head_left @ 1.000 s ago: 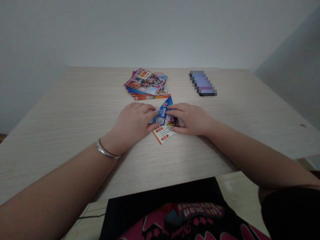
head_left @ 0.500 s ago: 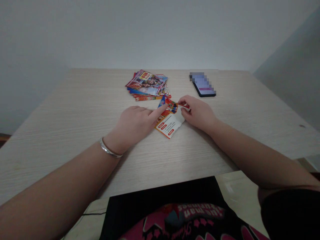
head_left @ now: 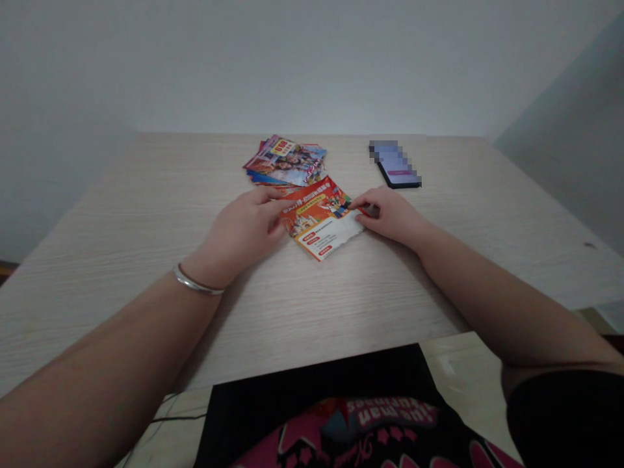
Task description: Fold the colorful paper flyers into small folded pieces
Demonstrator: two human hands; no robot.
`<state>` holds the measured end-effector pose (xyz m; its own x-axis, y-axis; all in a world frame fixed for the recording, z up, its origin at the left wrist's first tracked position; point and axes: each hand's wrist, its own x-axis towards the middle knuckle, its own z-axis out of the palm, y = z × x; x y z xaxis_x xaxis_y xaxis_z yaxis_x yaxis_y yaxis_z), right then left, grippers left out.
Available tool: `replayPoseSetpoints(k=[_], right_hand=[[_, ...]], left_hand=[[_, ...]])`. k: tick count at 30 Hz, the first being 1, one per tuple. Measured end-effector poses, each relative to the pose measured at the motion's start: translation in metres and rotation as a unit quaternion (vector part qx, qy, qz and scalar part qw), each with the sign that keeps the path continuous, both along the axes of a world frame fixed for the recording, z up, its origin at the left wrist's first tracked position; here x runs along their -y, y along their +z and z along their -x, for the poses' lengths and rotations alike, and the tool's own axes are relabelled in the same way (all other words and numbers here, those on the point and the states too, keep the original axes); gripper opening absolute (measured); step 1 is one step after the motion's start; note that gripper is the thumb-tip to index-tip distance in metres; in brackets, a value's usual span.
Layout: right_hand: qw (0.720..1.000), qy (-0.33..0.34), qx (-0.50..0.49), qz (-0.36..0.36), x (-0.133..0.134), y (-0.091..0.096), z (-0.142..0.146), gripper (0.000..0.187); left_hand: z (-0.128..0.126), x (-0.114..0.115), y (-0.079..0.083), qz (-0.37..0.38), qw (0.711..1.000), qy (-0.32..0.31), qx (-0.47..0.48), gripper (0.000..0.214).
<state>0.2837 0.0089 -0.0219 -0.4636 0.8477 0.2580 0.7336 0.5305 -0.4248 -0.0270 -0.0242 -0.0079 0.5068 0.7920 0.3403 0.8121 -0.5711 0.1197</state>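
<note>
An orange-and-white printed flyer (head_left: 324, 224) lies opened out between my hands, with cartoon figures on its upper part and red labels on the white part. Its lower right edge looks uneven. My left hand (head_left: 248, 224), a silver bangle at its wrist, holds the flyer's left edge between thumb and fingers. At the right corner, my right hand (head_left: 390, 218) pinches the flyer with bent fingers. Just beyond the flyer sits a fanned stack of colourful leaflets (head_left: 290, 159), partly covered by the flyer's far edge.
A dark phone (head_left: 397, 166) with a lit, partly blurred screen lies at the back right of the pale wooden table (head_left: 146, 227). A wall (head_left: 312, 65) stands behind the table. Below the near edge are my lap and thin dark cables (head_left: 180, 418).
The flyer's folded-over top has been spread out, showing its orange upper part. My left hand moved left and away to its left edge; the right hand stayed almost in place.
</note>
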Motion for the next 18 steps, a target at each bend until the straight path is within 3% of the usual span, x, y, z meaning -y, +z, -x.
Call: replayPoseSetpoints(k=[6, 18], right_hand=[[0.994, 0.106, -0.022, -0.005, -0.01, -0.006, -0.016, 0.024], [0.979, 0.205, 0.003, 0.006, -0.017, -0.007, -0.035, 0.043]], left_hand=[[0.01, -0.01, -0.009, 0.028, 0.999, -0.026, -0.027, 0.044], [0.019, -0.016, -0.016, 0.082, 0.995, -0.055, -0.004, 0.053]])
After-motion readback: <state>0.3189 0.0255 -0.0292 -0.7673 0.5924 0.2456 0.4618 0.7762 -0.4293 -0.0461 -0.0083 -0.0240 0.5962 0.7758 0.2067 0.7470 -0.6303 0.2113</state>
